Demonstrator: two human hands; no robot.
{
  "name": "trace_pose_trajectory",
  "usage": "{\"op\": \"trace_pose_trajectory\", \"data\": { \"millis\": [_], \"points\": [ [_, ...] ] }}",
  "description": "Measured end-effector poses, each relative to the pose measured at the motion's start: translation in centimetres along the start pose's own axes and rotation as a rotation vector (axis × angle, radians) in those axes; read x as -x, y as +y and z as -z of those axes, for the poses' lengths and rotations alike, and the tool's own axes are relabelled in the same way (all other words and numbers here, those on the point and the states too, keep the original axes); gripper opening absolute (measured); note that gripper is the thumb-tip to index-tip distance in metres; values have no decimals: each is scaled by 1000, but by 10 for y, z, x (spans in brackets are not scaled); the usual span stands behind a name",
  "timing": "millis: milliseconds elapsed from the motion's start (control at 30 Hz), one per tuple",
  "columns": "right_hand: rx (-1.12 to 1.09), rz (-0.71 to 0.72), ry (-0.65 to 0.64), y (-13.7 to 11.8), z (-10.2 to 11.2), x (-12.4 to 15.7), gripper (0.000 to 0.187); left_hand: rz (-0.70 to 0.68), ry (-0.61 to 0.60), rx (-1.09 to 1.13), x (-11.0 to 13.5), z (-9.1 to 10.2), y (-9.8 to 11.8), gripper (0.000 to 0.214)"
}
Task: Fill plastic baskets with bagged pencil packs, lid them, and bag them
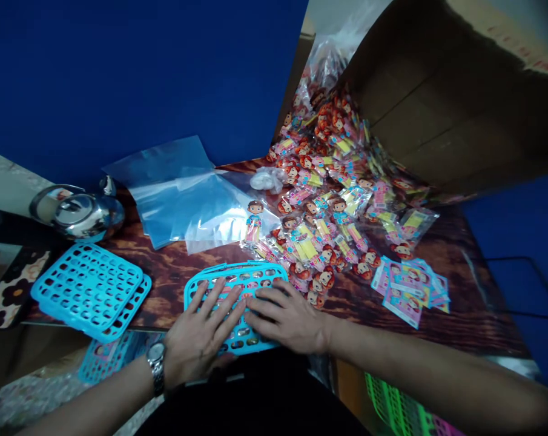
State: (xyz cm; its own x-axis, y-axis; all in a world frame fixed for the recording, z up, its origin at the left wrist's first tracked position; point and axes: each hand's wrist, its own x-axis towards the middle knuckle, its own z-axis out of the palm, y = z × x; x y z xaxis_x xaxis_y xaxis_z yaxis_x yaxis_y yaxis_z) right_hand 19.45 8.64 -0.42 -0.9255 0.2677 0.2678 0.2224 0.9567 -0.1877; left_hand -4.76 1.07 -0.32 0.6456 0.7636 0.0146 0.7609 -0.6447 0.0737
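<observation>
A light-blue plastic basket with a slotted lid [255, 275] lies at the table's front edge, its lid down. Through the slots, colourful packets show inside. My left hand [203, 330] rests flat on the lid's left half, fingers stretched out. On the right half lies my right hand [289, 315], also flat with its fingers spread. Just beyond the basket, small bagged packets with cartoon figures [305, 245] spread over the table; one packet with a brown-haired figure [254, 221] stands out near the lid's far edge.
Clear plastic bags [187, 200] lie behind the basket. To the left are stacked blue baskets [89, 287] and a metal kettle [80, 212]. Printed cards [410, 287] lie right. A cardboard box [419, 91] spills packets. Green baskets [394, 402] sit below the table edge.
</observation>
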Motion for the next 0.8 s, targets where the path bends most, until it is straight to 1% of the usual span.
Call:
{"op": "trace_pose_trajectory", "data": {
  "millis": [33, 100, 167, 200, 233, 300, 400, 467, 533, 600, 667, 733, 800],
  "points": [
    [2, -22, 25, 1, -1, 0, 29, -4, 6, -12, 1, -3, -1, 80],
    [-7, -123, 88, 0, -3, 2, 36, -17, 45, -50, 2, -9, -2, 70],
    [-35, -228, 115, -2, -6, 5, 46, -30, 108, -84, 4, -13, -3, 56],
    [-52, -256, 117, -2, -8, 6, 49, -31, 142, -88, 4, -14, -4, 50],
    [-66, -271, 121, -3, -11, 7, 50, -30, 161, -80, 5, -14, -6, 47],
    [-81, -275, 142, -2, -17, 11, 49, -30, 163, -29, 6, -11, -11, 46],
    [-52, -295, 137, 2, -21, 18, 44, 9, 115, 115, 8, -3, -24, 47],
    [-37, -307, 104, 10, -17, 22, 41, 48, 96, 248, 8, 2, -34, 48],
    [-81, -278, 95, 21, -9, 21, 37, 124, 76, 351, 8, 7, -40, 50],
    [-177, -235, 112, 36, 0, 13, 35, 231, 77, 381, 6, 12, -43, 50],
    [-246, -262, 124, 50, 6, -1, 35, 327, 77, 365, 4, 17, -42, 50],
    [-266, -324, 97, 60, 7, -18, 35, 354, 72, 353, 2, 21, -39, 51],
    [-310, -333, 50, 66, 4, -33, 32, 360, 56, 356, 2, 25, -37, 51]
  ]
}}
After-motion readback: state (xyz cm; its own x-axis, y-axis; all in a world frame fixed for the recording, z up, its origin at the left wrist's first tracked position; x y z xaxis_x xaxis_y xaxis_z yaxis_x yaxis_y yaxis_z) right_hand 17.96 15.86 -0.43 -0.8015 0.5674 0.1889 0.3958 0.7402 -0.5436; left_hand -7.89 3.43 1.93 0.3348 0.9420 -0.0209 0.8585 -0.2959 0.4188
